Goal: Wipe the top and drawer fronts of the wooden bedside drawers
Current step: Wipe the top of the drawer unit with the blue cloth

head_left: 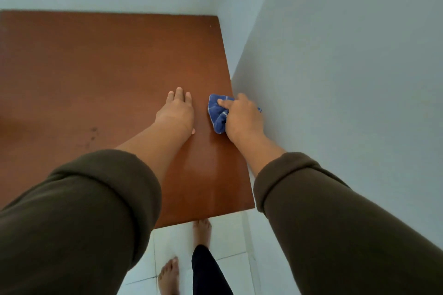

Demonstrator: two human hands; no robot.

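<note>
a soft, light blue cloth (217, 112) is being bunched in the right hand (242, 117) while the left hand (177, 112) is being rested flat, fingers spread, on the wooden top (96, 67).

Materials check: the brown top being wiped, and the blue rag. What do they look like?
Top: reddish-brown wood or wood-look laminate, smooth and semi-gloss; it shows soft sheen streaks near the front edge and hardly any grain, so veneer versus laminate is unclear. Blue rag: soft woven or terry cloth with thin pale stripes, bunched into folds under the right hand.
</note>
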